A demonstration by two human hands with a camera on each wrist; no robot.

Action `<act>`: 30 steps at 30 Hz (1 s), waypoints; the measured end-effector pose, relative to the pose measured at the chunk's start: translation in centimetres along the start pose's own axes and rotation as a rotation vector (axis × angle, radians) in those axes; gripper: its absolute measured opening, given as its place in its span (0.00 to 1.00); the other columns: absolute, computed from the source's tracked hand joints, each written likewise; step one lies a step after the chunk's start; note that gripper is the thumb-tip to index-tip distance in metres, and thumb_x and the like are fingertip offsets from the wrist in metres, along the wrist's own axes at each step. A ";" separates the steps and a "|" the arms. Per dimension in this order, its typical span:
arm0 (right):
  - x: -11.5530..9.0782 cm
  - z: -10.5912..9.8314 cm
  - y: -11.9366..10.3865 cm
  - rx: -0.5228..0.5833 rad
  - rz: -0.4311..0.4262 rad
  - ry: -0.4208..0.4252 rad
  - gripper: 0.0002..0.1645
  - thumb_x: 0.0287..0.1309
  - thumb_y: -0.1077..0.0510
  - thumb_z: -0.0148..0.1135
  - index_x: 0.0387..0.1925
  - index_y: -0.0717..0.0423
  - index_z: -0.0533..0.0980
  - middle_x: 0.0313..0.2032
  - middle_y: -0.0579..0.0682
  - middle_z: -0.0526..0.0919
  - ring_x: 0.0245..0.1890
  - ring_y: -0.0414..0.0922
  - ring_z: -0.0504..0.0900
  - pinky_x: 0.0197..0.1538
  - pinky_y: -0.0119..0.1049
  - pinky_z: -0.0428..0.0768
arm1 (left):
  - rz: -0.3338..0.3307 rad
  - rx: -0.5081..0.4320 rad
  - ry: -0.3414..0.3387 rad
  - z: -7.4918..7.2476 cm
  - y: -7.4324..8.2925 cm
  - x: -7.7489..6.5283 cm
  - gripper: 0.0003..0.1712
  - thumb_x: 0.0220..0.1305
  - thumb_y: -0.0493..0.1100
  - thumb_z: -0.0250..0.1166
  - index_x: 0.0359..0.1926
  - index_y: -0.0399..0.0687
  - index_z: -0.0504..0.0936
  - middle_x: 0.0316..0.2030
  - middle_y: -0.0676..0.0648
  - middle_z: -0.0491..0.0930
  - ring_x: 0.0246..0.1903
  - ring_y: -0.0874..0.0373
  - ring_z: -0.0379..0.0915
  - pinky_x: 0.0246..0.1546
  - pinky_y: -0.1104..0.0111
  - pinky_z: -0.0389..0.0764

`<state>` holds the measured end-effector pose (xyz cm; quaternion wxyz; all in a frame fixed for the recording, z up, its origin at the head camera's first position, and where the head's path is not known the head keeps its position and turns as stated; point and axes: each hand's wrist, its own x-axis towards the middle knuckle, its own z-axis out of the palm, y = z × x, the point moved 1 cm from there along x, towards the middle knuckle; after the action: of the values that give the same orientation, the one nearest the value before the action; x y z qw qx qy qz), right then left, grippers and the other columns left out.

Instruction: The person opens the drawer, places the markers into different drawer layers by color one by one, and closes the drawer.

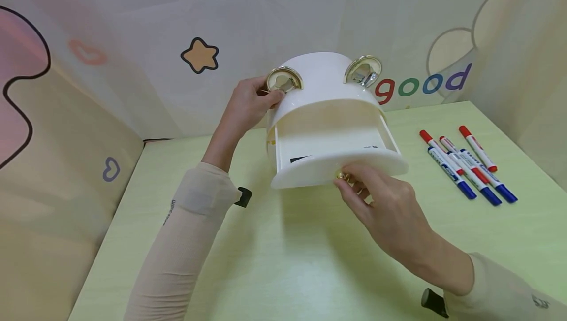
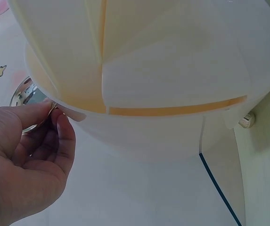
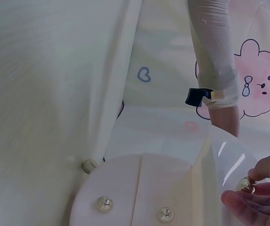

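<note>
A white rounded storage box (image 1: 316, 72) with two shiny gold ears stands on the table near the back wall. Its top drawer (image 1: 301, 172) is pulled out, and small black marks (image 1: 300, 158) show just behind its curved front. My left hand (image 1: 249, 104) pinches the left gold ear (image 1: 284, 80) between thumb and fingers. With thumb and fingertips my right hand (image 1: 390, 208) grips the gold knob (image 1: 340, 176) on the drawer front. In the right wrist view, two more gold knobs, one on the left (image 3: 104, 204) and one nearer the drawer (image 3: 165, 214), sit on the panels below.
Several red and blue capped markers (image 1: 469, 168) lie on the light green table (image 1: 266, 262) to the right of the box. Behind stands a cloth wall (image 1: 266, 11) printed with a star, hearts and the word "good". A gold foot (image 3: 89, 165) sits under the box.
</note>
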<state>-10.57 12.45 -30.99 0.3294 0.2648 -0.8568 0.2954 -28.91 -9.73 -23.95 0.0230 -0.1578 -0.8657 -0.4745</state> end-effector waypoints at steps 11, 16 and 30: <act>1.5 0.3 0.8 0.023 0.010 0.026 0.16 0.56 0.70 0.75 0.44 0.61 0.78 0.35 0.51 0.84 0.32 0.42 0.84 0.32 0.38 0.85 | -0.001 0.001 -0.004 0.0 -0.1 0.1 0.12 0.74 0.40 0.64 0.52 0.38 0.84 0.42 0.43 0.82 0.43 0.54 0.77 0.46 0.66 0.77; 2.1 0.5 1.1 0.040 0.046 0.013 0.16 0.57 0.70 0.74 0.45 0.61 0.79 0.37 0.52 0.85 0.33 0.44 0.85 0.33 0.39 0.86 | -0.003 -0.010 -0.006 0.0 -0.2 0.2 0.13 0.74 0.40 0.64 0.53 0.39 0.84 0.44 0.43 0.83 0.44 0.54 0.79 0.47 0.65 0.78; 3.9 1.3 2.0 0.044 0.100 0.007 0.10 0.60 0.69 0.72 0.40 0.61 0.78 0.34 0.52 0.85 0.30 0.45 0.84 0.33 0.41 0.84 | -0.012 -0.008 -0.007 -0.1 -0.4 0.3 0.13 0.74 0.40 0.64 0.54 0.39 0.84 0.45 0.43 0.83 0.45 0.55 0.79 0.48 0.66 0.79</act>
<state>-14.87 11.88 -29.65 0.3115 0.2277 -0.8610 0.3315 -29.33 -9.89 -24.14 0.0166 -0.1543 -0.8648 -0.4776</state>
